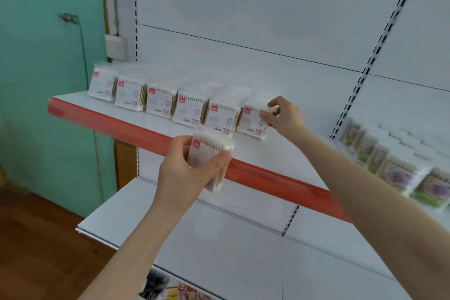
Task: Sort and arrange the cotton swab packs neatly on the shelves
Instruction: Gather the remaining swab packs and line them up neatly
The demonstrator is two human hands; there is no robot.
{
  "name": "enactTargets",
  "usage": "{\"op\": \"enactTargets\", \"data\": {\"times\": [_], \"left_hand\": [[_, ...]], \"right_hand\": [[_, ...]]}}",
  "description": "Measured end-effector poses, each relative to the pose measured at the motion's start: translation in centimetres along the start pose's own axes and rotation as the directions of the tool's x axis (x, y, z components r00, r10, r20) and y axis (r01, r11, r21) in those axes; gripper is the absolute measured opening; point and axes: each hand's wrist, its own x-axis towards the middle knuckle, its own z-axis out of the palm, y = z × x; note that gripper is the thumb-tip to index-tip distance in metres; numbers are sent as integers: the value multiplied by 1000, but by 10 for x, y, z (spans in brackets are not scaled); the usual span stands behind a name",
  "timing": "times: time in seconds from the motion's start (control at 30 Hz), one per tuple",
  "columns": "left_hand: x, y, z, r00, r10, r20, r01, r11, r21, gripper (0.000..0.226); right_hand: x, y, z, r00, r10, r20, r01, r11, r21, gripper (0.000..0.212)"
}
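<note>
Several white cotton swab packs (160, 103) with red labels stand in a row on the white shelf (126, 114) with a red front strip. My right hand (283, 115) pinches the rightmost pack (252, 118) of that row at its upper right corner as it stands on the shelf. My left hand (187, 173) grips another swab pack (209, 153) in front of the shelf's red edge, below the row, with the thumb across its front.
Packs with green and purple print (394, 173) line the neighbouring shelf at the right. A lower white shelf (219, 246) juts out beneath. A teal wall (43, 80) and wooden floor (36, 251) lie to the left. Printed items (170, 290) show at the bottom.
</note>
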Motion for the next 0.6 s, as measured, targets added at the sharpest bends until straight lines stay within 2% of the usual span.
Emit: {"op": "enactTargets", "data": {"times": [0.1, 0.17, 0.23, 0.3, 0.33, 0.4, 0.53, 0.6], "left_hand": [[10, 0, 6, 999, 40, 7, -41, 998, 37, 56], [18, 1, 15, 997, 74, 10, -74, 995, 68, 56], [26, 3, 25, 994, 107, 4, -107, 991, 78, 60], [32, 5, 38, 989, 150, -12, -148, 983, 109, 64], [34, 6, 44, 985, 174, -19, -170, 976, 135, 65], [38, 6, 56, 976, 215, -23, -208, 963, 168, 67], [43, -2, 68, 960, 277, 40, -279, 945, 169, 76], [45, -12, 64, 942, 321, 103, -336, 909, 247, 77]], "right_hand": [[-16, -12, -15, 996, 4, -86, -3, 1000, 8, 45], [-33, -25, -28, 986, -24, -163, 46, 991, 128, 27], [-54, -41, -44, 997, -48, -62, 65, 946, 316, 10], [-74, -57, -56, 982, -92, 163, 18, 914, 405, 11], [-81, -62, -60, 963, -111, 247, 7, 922, 387, 13], [-88, -67, -60, 941, -121, 315, 18, 950, 311, 14], [-78, -59, -55, 973, -88, 215, 25, 959, 283, 12], [-64, -48, -57, 988, -72, 138, 39, 973, 229, 12]]}}
